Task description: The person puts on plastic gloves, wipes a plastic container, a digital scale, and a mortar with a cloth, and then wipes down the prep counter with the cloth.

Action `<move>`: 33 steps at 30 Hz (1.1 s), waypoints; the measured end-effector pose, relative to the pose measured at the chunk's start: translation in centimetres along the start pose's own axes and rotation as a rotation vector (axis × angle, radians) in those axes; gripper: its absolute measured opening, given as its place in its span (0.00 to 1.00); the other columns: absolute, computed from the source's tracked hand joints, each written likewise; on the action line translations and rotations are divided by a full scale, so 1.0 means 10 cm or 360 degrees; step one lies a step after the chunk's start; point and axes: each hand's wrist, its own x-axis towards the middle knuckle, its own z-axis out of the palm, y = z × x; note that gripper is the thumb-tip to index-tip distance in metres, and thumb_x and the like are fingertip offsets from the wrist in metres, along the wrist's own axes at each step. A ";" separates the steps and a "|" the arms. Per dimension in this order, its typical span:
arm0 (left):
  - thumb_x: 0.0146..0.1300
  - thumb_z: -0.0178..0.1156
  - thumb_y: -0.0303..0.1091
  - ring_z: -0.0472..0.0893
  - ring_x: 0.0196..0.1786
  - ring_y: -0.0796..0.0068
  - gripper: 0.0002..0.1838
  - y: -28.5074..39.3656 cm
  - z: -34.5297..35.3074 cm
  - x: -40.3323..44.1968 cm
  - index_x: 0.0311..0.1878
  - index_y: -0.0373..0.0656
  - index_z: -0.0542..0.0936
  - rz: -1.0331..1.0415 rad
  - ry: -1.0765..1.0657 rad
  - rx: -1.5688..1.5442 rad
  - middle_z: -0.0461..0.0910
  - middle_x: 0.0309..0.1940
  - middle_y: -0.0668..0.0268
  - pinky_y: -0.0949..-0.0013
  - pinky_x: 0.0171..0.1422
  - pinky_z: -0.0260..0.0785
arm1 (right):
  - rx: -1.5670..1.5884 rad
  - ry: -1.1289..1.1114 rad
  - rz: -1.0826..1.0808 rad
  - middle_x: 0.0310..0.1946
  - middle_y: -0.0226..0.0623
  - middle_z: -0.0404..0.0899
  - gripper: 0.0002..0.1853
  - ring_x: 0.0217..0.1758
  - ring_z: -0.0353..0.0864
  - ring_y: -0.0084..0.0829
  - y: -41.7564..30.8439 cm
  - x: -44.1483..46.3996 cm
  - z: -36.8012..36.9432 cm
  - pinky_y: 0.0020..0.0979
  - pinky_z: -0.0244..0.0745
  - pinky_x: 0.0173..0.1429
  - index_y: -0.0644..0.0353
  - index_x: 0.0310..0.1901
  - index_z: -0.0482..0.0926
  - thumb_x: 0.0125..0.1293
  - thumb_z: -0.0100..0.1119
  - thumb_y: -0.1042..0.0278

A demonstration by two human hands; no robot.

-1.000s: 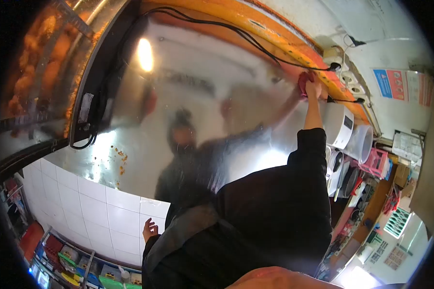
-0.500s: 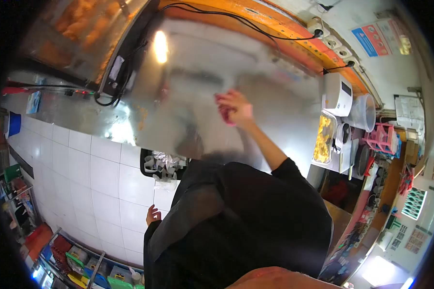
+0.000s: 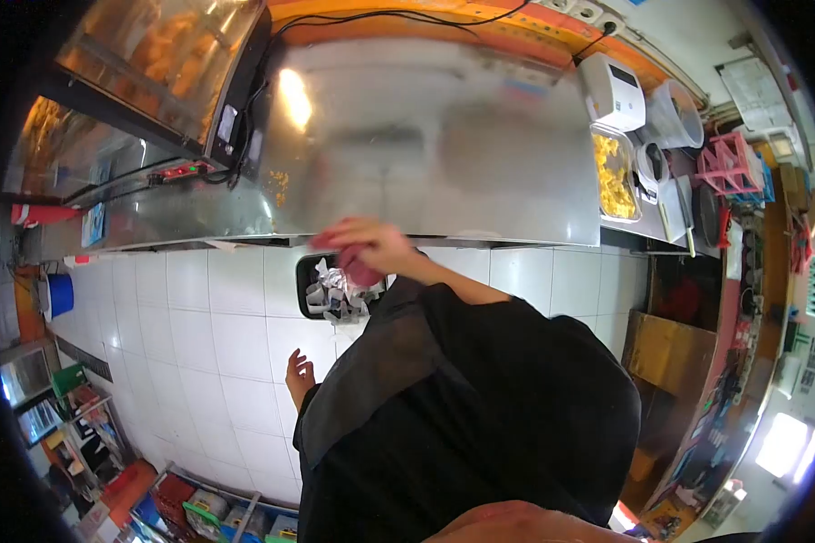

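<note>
My right hand (image 3: 385, 245) is closed around a crumpled pinkish-red cloth (image 3: 359, 271). It is just off the front edge of the shiny metal counter (image 3: 516, 185), above a black bin (image 3: 305, 294) that stands on the floor with plastic cups and wrappers in it. Part of the cloth is hidden by my fingers. Low at my side hangs my left hand (image 3: 300, 376), with loosely curled fingers apart and nothing in them. Orange crumbs (image 3: 279, 187) lie on the left part of the counter.
A glass display case (image 3: 154, 68) with fried food stands at the back left. At the right are a clear tray of yellow pieces (image 3: 614, 176), a white device (image 3: 613, 90) and a pink basket (image 3: 732, 165). Black cables (image 3: 380, 13) run along the back.
My right hand has come back with the cloth from the middle of the counter to beyond its front edge, over the bin. The view has shifted. My left hand stays low at my side.
</note>
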 end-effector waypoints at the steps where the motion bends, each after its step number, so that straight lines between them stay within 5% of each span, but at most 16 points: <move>1: 0.56 0.56 0.25 0.80 0.40 0.69 0.23 -0.04 0.05 0.03 0.58 0.45 0.72 -0.0006 0.0013 -0.0055 0.79 0.42 0.58 0.67 0.42 0.72 | -0.0037 0.0251 0.0186 0.48 0.38 0.79 0.22 0.47 0.80 0.29 -0.06 -0.11 -0.25 0.27 0.76 0.51 0.58 0.46 0.80 0.52 0.44 0.87; 4: 0.55 0.58 0.24 0.80 0.40 0.72 0.25 -0.01 0.20 0.16 0.58 0.45 0.72 0.0035 -0.0063 -0.0078 0.80 0.41 0.58 0.69 0.40 0.73 | -0.0664 0.1131 0.0511 0.46 0.43 0.79 0.18 0.46 0.80 0.37 0.14 -0.61 -1.11 0.32 0.73 0.53 0.59 0.46 0.79 0.54 0.47 0.82; 5: 0.54 0.58 0.24 0.81 0.39 0.72 0.25 -0.03 0.26 0.25 0.58 0.45 0.72 -0.0083 -0.0118 -0.0131 0.80 0.41 0.58 0.69 0.40 0.73 | -0.0955 0.1284 0.0359 0.52 0.47 0.75 0.17 0.58 0.72 0.44 0.12 -0.74 -1.33 0.42 0.66 0.61 0.61 0.49 0.77 0.56 0.51 0.77; 7: 0.54 0.59 0.25 0.81 0.38 0.71 0.25 0.12 0.36 0.33 0.58 0.46 0.72 0.0009 -0.0218 -0.0133 0.80 0.41 0.58 0.68 0.39 0.73 | -0.1811 0.1412 0.0911 0.63 0.54 0.61 0.30 0.70 0.52 0.53 0.67 -1.02 -1.51 0.52 0.49 0.69 0.62 0.60 0.67 0.57 0.57 0.57; 8: 0.54 0.59 0.25 0.81 0.38 0.71 0.25 0.19 0.39 0.38 0.58 0.46 0.72 0.0017 -0.0218 -0.0129 0.80 0.41 0.58 0.68 0.39 0.73 | -0.1808 0.1421 0.0910 0.63 0.54 0.61 0.30 0.70 0.52 0.53 0.63 -0.90 -1.48 0.52 0.49 0.69 0.62 0.60 0.67 0.57 0.57 0.57; 10: 0.54 0.59 0.26 0.81 0.39 0.71 0.25 0.32 0.42 0.51 0.58 0.46 0.72 0.0156 -0.0248 -0.0046 0.80 0.42 0.58 0.69 0.38 0.73 | -0.1982 0.1306 0.1684 0.69 0.59 0.43 0.49 0.73 0.35 0.60 0.46 -0.53 -1.38 0.58 0.37 0.70 0.64 0.68 0.52 0.53 0.56 0.38; 11: 0.55 0.59 0.26 0.81 0.39 0.71 0.25 0.38 0.44 0.56 0.58 0.46 0.72 0.0099 -0.0242 -0.0107 0.80 0.42 0.58 0.69 0.39 0.73 | -0.1968 0.1241 0.1704 0.70 0.62 0.37 0.57 0.73 0.34 0.62 0.50 -0.43 -1.46 0.56 0.35 0.71 0.66 0.69 0.44 0.49 0.56 0.30; 24: 0.53 0.61 0.28 0.81 0.40 0.70 0.25 0.85 0.72 1.32 0.58 0.43 0.72 -0.0183 -0.0466 0.0011 0.80 0.42 0.56 0.70 0.41 0.75 | -0.2121 0.1602 0.1190 0.68 0.66 0.41 0.43 0.73 0.41 0.57 1.92 1.22 -3.64 0.47 0.39 0.74 0.72 0.67 0.46 0.56 0.50 0.53; 27: 0.52 0.61 0.31 0.82 0.40 0.70 0.28 0.89 0.68 1.41 0.59 0.44 0.70 -0.0164 -0.0579 0.0198 0.80 0.42 0.58 0.68 0.40 0.76 | -0.2169 0.1595 0.1006 0.68 0.62 0.48 0.39 0.72 0.48 0.53 2.15 1.55 -4.18 0.41 0.46 0.73 0.67 0.67 0.54 0.55 0.51 0.56; 29: 0.52 0.61 0.31 0.82 0.40 0.69 0.28 0.65 0.66 1.45 0.59 0.44 0.70 -0.0205 -0.0512 0.0110 0.80 0.43 0.58 0.67 0.41 0.76 | -0.2048 0.1221 0.0963 0.66 0.48 0.59 0.32 0.70 0.57 0.42 2.16 1.74 -4.46 0.36 0.57 0.69 0.58 0.62 0.66 0.53 0.53 0.59; 33: 0.51 0.61 0.30 0.82 0.40 0.67 0.29 0.36 0.57 1.34 0.60 0.44 0.69 -0.0271 -0.0505 -0.0018 0.80 0.42 0.55 0.65 0.42 0.77 | -0.1751 0.1042 0.0527 0.58 0.34 0.73 0.25 0.61 0.71 0.35 2.15 1.88 -4.30 0.33 0.67 0.63 0.46 0.54 0.77 0.50 0.54 0.67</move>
